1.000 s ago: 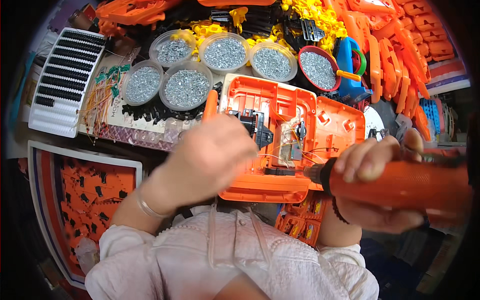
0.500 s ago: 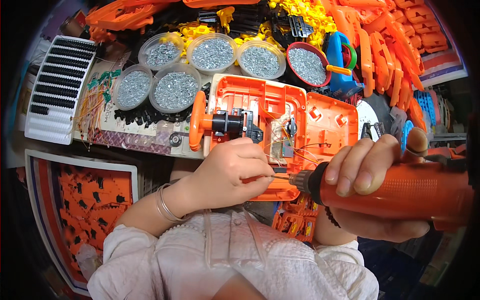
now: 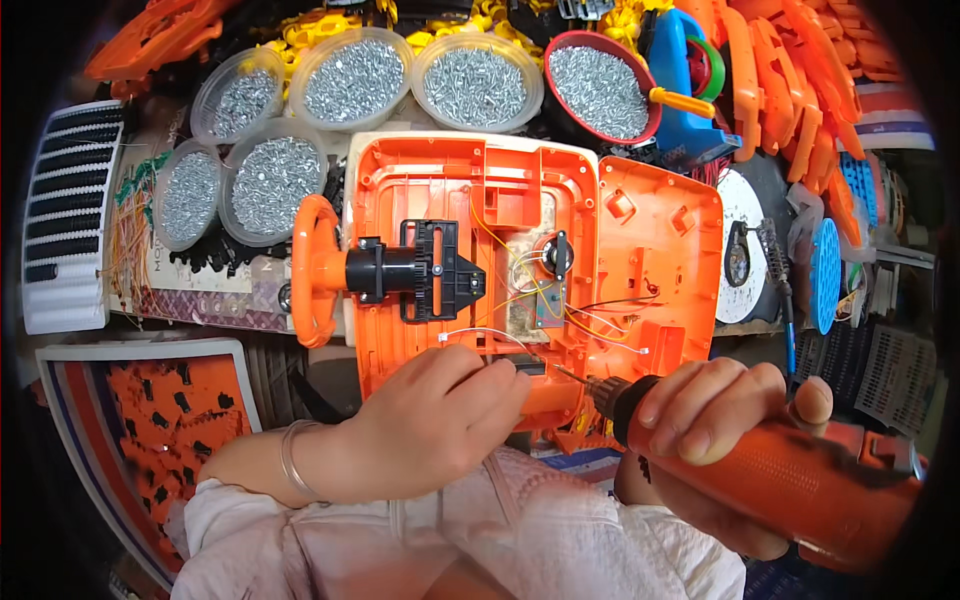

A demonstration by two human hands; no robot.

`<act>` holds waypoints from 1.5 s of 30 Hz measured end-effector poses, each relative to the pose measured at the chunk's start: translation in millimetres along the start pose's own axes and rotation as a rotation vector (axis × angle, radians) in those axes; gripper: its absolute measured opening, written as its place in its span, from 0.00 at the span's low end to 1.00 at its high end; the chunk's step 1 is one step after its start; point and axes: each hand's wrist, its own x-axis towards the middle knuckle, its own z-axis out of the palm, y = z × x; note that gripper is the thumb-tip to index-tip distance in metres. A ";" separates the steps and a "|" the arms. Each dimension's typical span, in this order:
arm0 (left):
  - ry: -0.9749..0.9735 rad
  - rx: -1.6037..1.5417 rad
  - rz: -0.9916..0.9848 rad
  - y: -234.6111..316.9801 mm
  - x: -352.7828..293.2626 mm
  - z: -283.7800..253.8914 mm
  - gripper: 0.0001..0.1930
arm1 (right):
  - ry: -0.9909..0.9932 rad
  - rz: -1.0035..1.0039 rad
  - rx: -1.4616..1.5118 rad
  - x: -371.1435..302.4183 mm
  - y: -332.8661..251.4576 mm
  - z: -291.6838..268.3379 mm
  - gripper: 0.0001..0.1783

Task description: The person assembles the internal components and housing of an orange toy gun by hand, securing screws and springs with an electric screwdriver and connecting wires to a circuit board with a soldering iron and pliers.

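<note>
An orange plastic housing (image 3: 375,200) lies open in front of me, with thin wires, a small green circuit board (image 3: 546,308) and a round speaker-like part (image 3: 553,254) inside. Across its left side sits a black gear mechanism (image 3: 440,275) joined to an orange steering wheel (image 3: 312,270). My left hand (image 3: 440,420) is closed at the near edge of the housing, fingertips against a small black part (image 3: 530,367); what they pinch is hidden. My right hand (image 3: 725,405) grips a red electric screwdriver (image 3: 790,480), its thin bit pointing left at the housing, just right of that black part.
Several clear tubs (image 3: 275,185) of screws and a red tub (image 3: 600,90) of screws stand behind the housing. A blue holder (image 3: 685,95) is at the back right, near a soldering iron (image 3: 780,285). A white tray (image 3: 68,290) of black parts lies far left, above a box (image 3: 185,415) of orange parts.
The view has shifted, showing more of the housing. The screwdriver has tilted, its back end lower, and its bit has drawn slightly away from my left fingertips. My left hand stays at the near edge.
</note>
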 end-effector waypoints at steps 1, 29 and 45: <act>-0.051 -0.024 -0.012 0.3 -0.2 -3.1 0.21 | -0.010 0.002 0.012 1.0 2.5 -1.1 0.48; -0.136 -0.432 0.158 -30.0 35.8 -9.6 0.07 | 0.087 -0.065 0.148 14.5 -14.9 32.6 0.43; -0.136 -0.142 -0.023 -8.5 9.0 -10.4 0.20 | 0.000 0.045 0.113 -12.8 -4.3 11.4 0.41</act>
